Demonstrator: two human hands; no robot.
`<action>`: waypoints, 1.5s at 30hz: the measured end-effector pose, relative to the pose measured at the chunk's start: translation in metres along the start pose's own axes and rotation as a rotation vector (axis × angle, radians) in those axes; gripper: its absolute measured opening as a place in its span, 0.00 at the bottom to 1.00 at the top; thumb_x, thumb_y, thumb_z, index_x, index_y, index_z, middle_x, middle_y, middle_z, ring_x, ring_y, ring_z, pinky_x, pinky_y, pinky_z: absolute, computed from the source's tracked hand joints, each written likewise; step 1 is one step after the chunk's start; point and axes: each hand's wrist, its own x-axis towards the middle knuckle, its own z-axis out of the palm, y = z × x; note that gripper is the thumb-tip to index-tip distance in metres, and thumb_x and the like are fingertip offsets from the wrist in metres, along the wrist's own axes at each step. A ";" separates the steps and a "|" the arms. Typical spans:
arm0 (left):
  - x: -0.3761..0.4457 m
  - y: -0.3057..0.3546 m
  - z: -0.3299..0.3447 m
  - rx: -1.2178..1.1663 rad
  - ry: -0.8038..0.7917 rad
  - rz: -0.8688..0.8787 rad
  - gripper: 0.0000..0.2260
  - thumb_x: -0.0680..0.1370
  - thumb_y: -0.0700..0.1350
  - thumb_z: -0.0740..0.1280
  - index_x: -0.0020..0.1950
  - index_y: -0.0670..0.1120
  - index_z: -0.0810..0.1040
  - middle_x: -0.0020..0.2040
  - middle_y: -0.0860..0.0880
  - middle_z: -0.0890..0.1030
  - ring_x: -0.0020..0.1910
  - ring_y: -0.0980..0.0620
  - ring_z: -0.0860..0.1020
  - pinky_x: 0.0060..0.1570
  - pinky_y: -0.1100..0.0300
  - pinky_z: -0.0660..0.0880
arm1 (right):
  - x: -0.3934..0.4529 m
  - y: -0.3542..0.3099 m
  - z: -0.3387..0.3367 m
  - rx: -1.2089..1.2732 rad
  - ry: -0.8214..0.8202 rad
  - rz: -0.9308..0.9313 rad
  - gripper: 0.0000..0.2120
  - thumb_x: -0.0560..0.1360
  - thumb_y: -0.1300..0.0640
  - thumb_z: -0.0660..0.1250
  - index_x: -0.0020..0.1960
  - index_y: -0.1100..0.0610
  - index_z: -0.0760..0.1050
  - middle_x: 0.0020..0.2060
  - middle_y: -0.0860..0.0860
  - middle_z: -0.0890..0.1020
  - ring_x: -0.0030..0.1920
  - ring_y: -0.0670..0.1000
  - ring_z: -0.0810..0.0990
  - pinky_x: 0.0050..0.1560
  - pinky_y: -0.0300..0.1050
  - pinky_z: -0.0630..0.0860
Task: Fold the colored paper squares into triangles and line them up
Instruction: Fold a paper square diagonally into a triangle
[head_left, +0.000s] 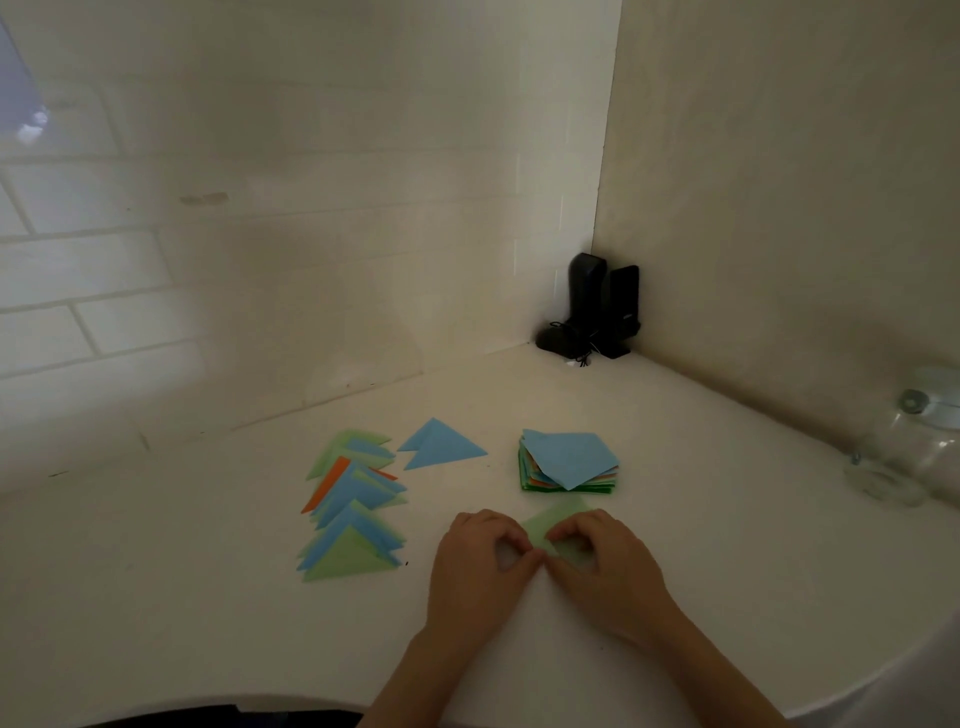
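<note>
In the head view, a light green paper square (558, 530) is seen lying on the white table (727, 519), just toward 6 o'clock of a stack of unfolded colored squares (569, 462) topped by a blue sheet. The green paper is pinched at its near left corner by both hands, whose fingertips meet there. The left hand (480, 561) is curled, thumb and forefinger closed on the corner; the right hand (605, 564) is curled over the sheet's lower part, covering much of it.

At 9 o'clock from the hands, an overlapping row of folded triangles (353, 512) in green, blue and orange is laid out, running from 12 toward 6 o'clock. A single blue triangle (441, 444) is placed between that row's far end and the stack, apart from both.

At 12 o'clock, in the wall corner, dark upright devices (597, 306) are stood. At 3 o'clock, clear glass objects (914, 447) are seen near the table's edge.
</note>
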 end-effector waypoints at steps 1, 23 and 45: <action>0.000 0.001 0.000 0.007 0.001 -0.006 0.07 0.66 0.54 0.72 0.36 0.56 0.76 0.39 0.61 0.77 0.44 0.62 0.71 0.44 0.72 0.66 | 0.001 0.000 0.000 0.012 -0.009 0.019 0.12 0.66 0.37 0.65 0.46 0.41 0.73 0.44 0.36 0.75 0.46 0.40 0.74 0.50 0.39 0.72; -0.005 0.000 -0.019 -0.113 -0.050 -0.016 0.13 0.70 0.38 0.68 0.46 0.56 0.79 0.42 0.62 0.78 0.44 0.61 0.73 0.44 0.75 0.66 | 0.003 -0.011 -0.012 0.042 -0.110 0.132 0.05 0.71 0.46 0.70 0.44 0.44 0.75 0.45 0.40 0.77 0.45 0.40 0.75 0.46 0.31 0.70; -0.008 -0.009 -0.011 -0.037 -0.079 0.237 0.05 0.71 0.45 0.66 0.43 0.54 0.79 0.43 0.59 0.79 0.44 0.60 0.73 0.46 0.62 0.68 | -0.004 0.004 -0.016 0.102 -0.108 -0.202 0.06 0.72 0.46 0.64 0.48 0.42 0.71 0.49 0.37 0.76 0.52 0.38 0.75 0.55 0.49 0.73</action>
